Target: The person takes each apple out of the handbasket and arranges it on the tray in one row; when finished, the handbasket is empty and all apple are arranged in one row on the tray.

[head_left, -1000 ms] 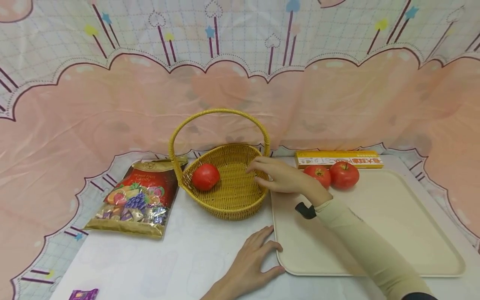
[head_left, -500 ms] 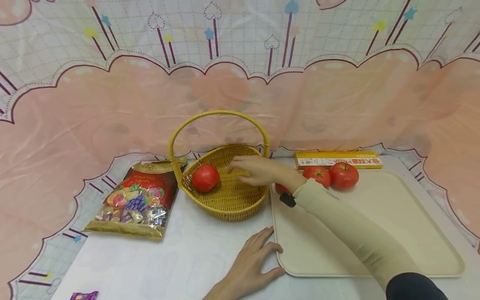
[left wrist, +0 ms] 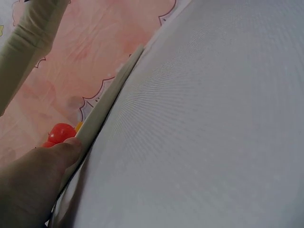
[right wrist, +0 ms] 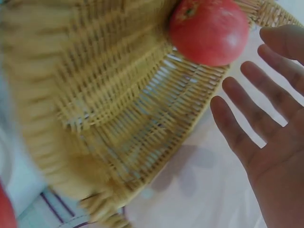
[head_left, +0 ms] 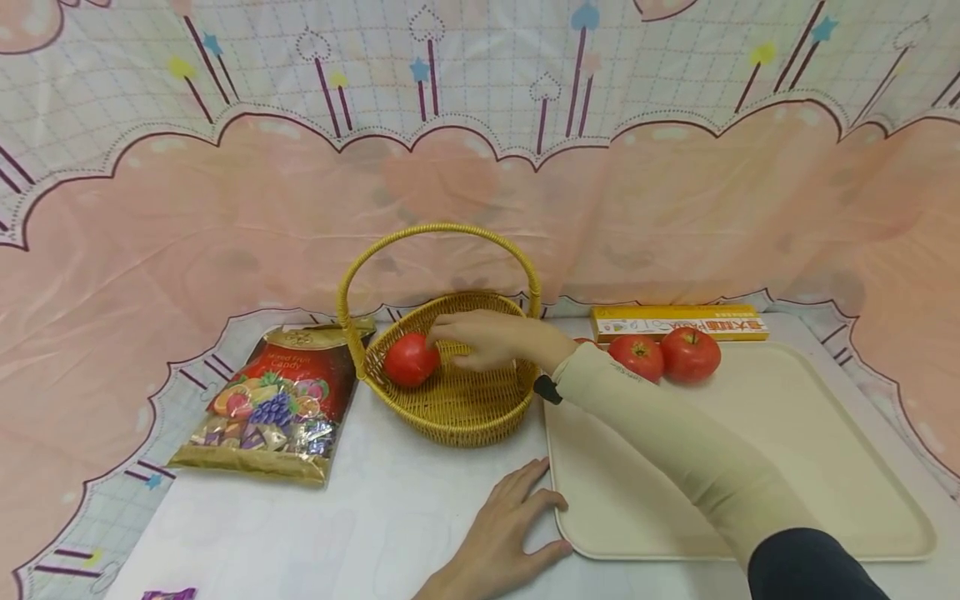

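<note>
A red apple (head_left: 412, 360) lies in the left part of the yellow wicker basket (head_left: 467, 432). My right hand (head_left: 487, 337) reaches in over the basket from the right, its fingertips close beside the apple. In the right wrist view the fingers of this right hand (right wrist: 273, 114) are spread and nearly straight, with a gap between them and the apple (right wrist: 209, 31). My left hand (head_left: 506, 533) rests at the near left corner of the beige tray (head_left: 675, 492), thumb and fingers against its rim. The left wrist view shows its thumb on the tray edge (left wrist: 111, 95).
More red apples (head_left: 690, 355) sit at the tray's far left, one mostly hidden by my right arm. Behind them lies a yellow pasta box (head_left: 678, 323). A mixed fruit candy bag (head_left: 273, 400) lies left of the basket, and a purple wrapped candy (head_left: 169, 594) near the front edge.
My right hand has moved left, from the basket's right rim to beside the apple inside. My left hand has stayed at the tray corner.
</note>
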The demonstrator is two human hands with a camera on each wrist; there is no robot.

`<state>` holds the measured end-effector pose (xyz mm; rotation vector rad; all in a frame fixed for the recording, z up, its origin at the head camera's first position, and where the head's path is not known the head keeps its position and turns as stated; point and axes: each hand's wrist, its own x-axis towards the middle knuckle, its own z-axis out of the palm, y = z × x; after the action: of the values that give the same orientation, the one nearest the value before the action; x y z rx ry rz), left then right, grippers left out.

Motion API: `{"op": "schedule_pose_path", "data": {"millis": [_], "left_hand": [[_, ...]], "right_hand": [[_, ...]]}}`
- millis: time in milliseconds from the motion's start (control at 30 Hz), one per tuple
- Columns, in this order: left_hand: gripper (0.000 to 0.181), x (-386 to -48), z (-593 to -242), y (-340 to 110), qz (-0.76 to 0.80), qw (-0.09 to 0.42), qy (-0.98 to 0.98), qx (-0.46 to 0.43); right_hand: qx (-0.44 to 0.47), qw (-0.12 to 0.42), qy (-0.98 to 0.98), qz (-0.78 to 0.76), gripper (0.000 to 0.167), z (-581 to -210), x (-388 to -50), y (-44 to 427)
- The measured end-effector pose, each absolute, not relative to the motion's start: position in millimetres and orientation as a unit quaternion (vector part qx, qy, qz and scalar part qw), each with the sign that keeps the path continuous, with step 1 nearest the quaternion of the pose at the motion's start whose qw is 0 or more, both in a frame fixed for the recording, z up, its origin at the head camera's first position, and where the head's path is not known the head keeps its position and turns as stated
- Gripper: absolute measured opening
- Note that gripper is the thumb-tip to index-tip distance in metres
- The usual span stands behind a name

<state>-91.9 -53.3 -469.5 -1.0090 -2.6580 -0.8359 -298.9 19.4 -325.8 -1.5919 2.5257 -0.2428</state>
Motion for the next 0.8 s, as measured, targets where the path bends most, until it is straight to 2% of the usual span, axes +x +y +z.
{"op": "schedule_pose_path", "data": {"millis": [267,400,800], "left_hand": [[0.034,-92,-470,-54,-0.280,0.077,-0.895,-0.339],[0.035,-93,-470,-54,-0.277,0.083,-0.895,-0.339],[0.035,-92,-469,-54,-0.276,0.089,-0.893,-0.343]], "right_hand": [[-0.531,0.137,0.835,-0.046,0.052,-322,-299,-2],[-0.526,0.147,0.837,-0.044,0.058,-324,-300,-6],[-0.523,0.111,0.844,-0.042,0.044,-333,-304,-6]]}}
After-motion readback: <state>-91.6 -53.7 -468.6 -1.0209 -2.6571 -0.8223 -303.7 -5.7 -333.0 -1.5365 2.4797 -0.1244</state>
